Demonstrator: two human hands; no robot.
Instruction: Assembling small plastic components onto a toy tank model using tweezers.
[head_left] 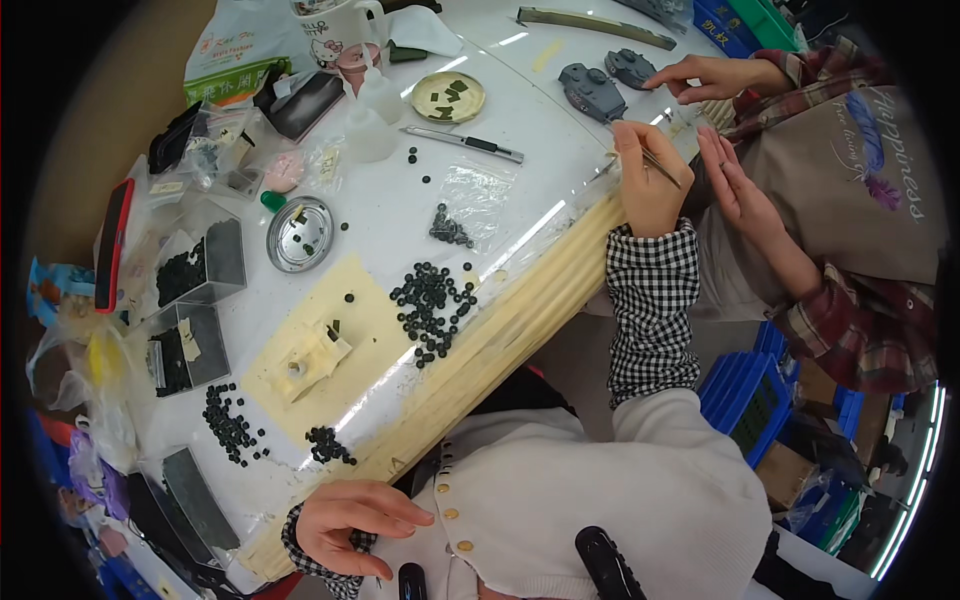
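While the right hand [645, 180] grip clamps one tweezers [660, 165], the left hand [350, 525] rests loosely curled, holding nothing.

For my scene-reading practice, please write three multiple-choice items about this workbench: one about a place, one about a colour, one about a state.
1. Where does the left hand rest?
A. at the near table edge
B. on the round metal tin
C. on the grey model part

2. What colour are the small round beads heaped mid-table?
A. white
B. black
C. red

3. What is the right hand doing?
A. lying flat and open
B. holding thin tweezers in its fingers
C. gripping the knife

Key: 1 A, the hand lies by the pale wooden table edge; 2 B, the beads look black; 3 B, the thin tweezers stick out from the closed fingers.
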